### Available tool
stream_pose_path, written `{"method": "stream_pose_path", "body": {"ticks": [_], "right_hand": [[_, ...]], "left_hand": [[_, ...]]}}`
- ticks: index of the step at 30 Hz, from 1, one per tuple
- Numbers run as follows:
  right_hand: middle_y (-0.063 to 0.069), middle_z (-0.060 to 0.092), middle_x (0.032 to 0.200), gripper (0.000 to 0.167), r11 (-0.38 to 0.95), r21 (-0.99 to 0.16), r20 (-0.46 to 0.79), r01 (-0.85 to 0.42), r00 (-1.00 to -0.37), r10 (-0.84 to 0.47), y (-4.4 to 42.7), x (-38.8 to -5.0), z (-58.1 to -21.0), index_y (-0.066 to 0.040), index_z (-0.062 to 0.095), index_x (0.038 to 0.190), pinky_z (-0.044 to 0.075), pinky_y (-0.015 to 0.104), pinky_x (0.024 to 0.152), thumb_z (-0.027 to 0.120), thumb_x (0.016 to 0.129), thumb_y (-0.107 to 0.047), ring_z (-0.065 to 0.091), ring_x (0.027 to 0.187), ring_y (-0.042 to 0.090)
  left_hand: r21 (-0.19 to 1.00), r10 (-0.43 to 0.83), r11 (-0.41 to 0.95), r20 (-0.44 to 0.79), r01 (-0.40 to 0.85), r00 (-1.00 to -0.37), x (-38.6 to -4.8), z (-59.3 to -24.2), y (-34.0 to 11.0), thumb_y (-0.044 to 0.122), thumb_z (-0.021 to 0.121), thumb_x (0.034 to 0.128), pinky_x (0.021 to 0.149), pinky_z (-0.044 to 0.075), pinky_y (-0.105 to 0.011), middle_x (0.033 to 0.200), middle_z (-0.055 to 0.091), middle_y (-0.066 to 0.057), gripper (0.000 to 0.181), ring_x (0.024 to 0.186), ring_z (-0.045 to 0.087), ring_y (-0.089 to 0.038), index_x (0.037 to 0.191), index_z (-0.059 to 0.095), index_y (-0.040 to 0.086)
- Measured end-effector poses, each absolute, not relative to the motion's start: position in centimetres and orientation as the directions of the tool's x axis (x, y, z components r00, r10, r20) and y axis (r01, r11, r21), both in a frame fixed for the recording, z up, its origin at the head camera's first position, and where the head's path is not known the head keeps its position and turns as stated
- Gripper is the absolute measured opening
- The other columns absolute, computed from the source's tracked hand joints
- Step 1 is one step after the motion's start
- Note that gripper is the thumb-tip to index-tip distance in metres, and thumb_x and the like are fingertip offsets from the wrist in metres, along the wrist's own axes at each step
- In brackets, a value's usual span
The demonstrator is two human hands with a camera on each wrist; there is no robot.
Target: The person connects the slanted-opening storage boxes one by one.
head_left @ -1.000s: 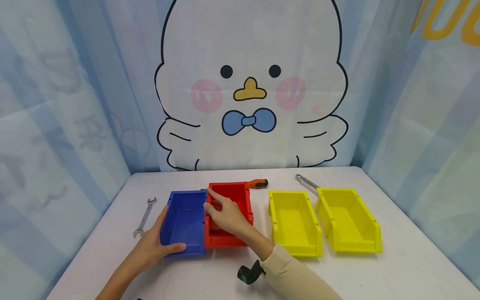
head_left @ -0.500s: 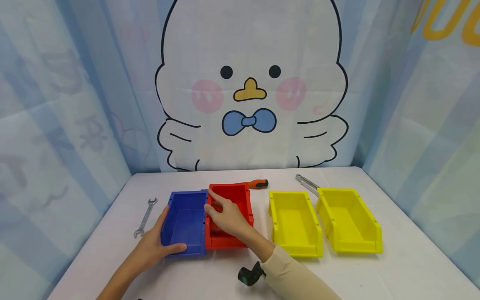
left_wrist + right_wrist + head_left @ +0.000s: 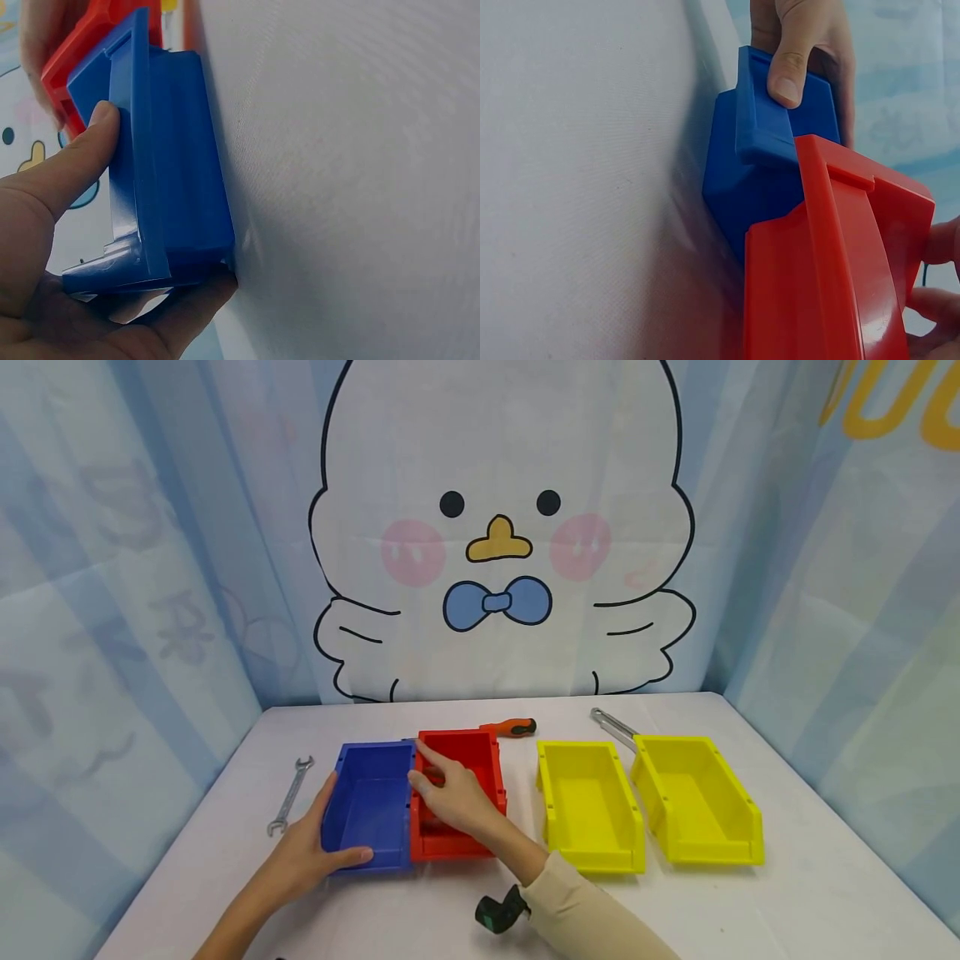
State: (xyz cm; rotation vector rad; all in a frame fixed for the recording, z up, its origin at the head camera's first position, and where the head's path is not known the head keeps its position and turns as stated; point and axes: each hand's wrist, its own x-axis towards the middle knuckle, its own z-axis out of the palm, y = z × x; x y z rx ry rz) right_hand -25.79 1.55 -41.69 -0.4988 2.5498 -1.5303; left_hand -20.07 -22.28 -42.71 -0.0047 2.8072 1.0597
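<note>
On the white bench, the blue bin stands toward my left, its right wall against the red bin. The fingers of my left hand grip the blue bin at its near left corner: thumb over the front lip, remaining fingers outside along the left wall. My right hand reaches across the red bin, index finger and thumb at the seam between the two; whether these fingers pinch the wall or merely press on it, I cannot tell.

Handling: both bins look like moulded plastic — expect low weight, stiff walls and little risk of breakage. The surface is glossy, so I treat it as slippery; a single fingertip may slide. Preferred hold: wall between thumb and fingers, close to a corner, where the shell should flex least. For the red bin, use the rim beside the seam or the front lip — the long walls may bow under a hard squeeze. Apply even pressure from both sides; a light bin is likely to skid if pushed off-centre.
</note>
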Motion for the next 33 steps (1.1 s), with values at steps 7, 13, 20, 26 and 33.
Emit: {"method": "stream_pose_path", "body": {"ticks": [7, 13, 20, 26, 33], "right_hand": [[0.012, 0.055, 0.161, 0.063, 0.432, -0.875, 0.062, -0.219, -0.936, -0.347, 1.6, -25.8, -42.1, -0.031, 0.036, 0.166, 0.052, 0.06, 0.114, 0.06, 0.108, -0.04, 0.055, 0.146, 0.038], [0.011, 0.055, 0.161, 0.063, 0.429, -0.873, 0.073, -0.231, -0.932, -0.355, 1.8, -25.8, -42.6, -0.028, 0.036, 0.167, 0.05, 0.061, 0.116, 0.059, 0.108, -0.039, 0.05, 0.151, 0.038], [0.011, 0.055, 0.161, 0.063, 0.435, -0.867, 0.082, -0.244, -0.93, -0.357, 1.7, -25.7, -42.8, -0.027, 0.037, 0.166, 0.049, 0.063, 0.117, 0.06, 0.108, -0.039, 0.049, 0.152, 0.04], [0.013, 0.057, 0.159, 0.063, 0.436, -0.869, 0.077, -0.235, -0.934, -0.35, 1.8, -25.6, -42.9, -0.027, 0.038, 0.166, 0.049, 0.063, 0.117, 0.06, 0.108, -0.039, 0.051, 0.15, 0.04], [0.012, 0.055, 0.161, 0.063, 0.436, -0.867, 0.084, -0.242, -0.932, -0.351, 1.7, -25.6, -43.1, -0.027, 0.037, 0.166, 0.047, 0.064, 0.118, 0.059, 0.108, -0.038, 0.048, 0.152, 0.04]], "left_hand": [[0.658, 0.047, 0.751, -0.132, -0.052, -0.99, -20.1, -42.8, -22.3, 0.056, 0.088, 0.082, 0.121, 0.031, -0.077, 0.174, 0.012, -0.032, 0.136, 0.156, 0.023, -0.06, 0.171, -0.006, 0.014], [0.664, 0.054, 0.746, -0.133, -0.049, -0.99, -20.1, -42.8, -22.2, 0.056, 0.087, 0.0823, 0.122, 0.03, -0.077, 0.175, 0.011, -0.032, 0.136, 0.157, 0.022, -0.06, 0.171, -0.006, 0.015], [0.664, 0.055, 0.746, -0.131, -0.046, -0.99, -20.0, -42.8, -22.3, 0.056, 0.087, 0.0827, 0.122, 0.03, -0.077, 0.175, 0.011, -0.032, 0.135, 0.157, 0.022, -0.059, 0.171, -0.006, 0.014], [0.66, 0.058, 0.749, -0.136, -0.047, -0.989, -19.9, -42.7, -22.2, 0.056, 0.087, 0.0829, 0.122, 0.03, -0.077, 0.175, 0.011, -0.032, 0.135, 0.157, 0.021, -0.06, 0.171, -0.006, 0.013], [0.654, 0.059, 0.755, -0.134, -0.044, -0.989, -20.0, -42.7, -22.3, 0.056, 0.087, 0.0831, 0.122, 0.03, -0.077, 0.174, 0.01, -0.032, 0.136, 0.157, 0.021, -0.06, 0.171, -0.007, 0.013]]}}
